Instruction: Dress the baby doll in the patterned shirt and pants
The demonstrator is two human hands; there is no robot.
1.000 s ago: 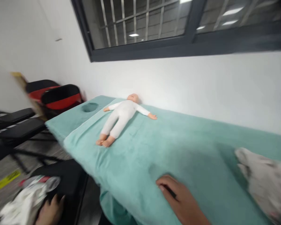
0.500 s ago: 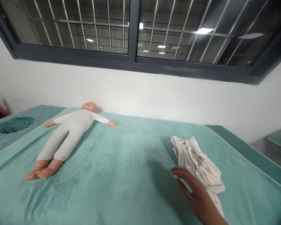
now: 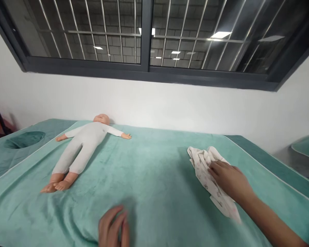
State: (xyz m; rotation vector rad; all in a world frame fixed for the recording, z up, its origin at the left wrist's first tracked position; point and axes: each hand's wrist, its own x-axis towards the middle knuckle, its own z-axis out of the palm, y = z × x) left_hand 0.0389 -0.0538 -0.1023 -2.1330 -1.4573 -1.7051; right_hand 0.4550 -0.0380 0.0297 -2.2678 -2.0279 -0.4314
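Right hand [image 3: 230,178] lies flat, fingers spread, pinning the crumpled baby garment [image 3: 208,171]; left hand [image 3: 113,228], loosely spread and holding nothing, rests on the green towel [image 3: 154,164] for support.

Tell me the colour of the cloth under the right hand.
White cloth with a small faint print, seen in the head view.

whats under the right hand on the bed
The right hand lies flat on a crumpled white printed cloth, which rests on the teal blanket. The palm covers the cloth's middle, so that part and anything beneath it cannot be seen.
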